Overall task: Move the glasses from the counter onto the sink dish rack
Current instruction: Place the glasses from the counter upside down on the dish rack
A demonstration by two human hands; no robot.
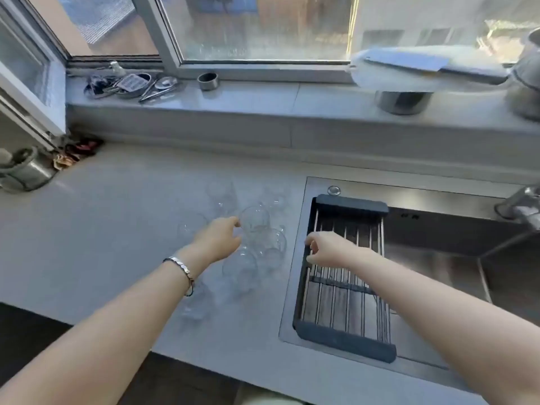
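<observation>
Several clear glasses [271,244] stand clustered on the grey counter [102,244], just left of the sink. My left hand [217,238] reaches into the cluster with its fingertips touching one upright glass [254,219]; whether it grips the glass is unclear. A dark-framed wire dish rack [344,334] lies across the sink's left part and holds nothing. Over the rack's left rail hovers my right hand [330,248], fingers loosely curled and holding nothing.
The steel sink basin [438,258] lies right of the rack, with a faucet [520,206] at the far right. A metal jar [26,171] stands at the counter's left. The window ledge holds utensils [131,84], a small tin [208,80] and pots [400,97].
</observation>
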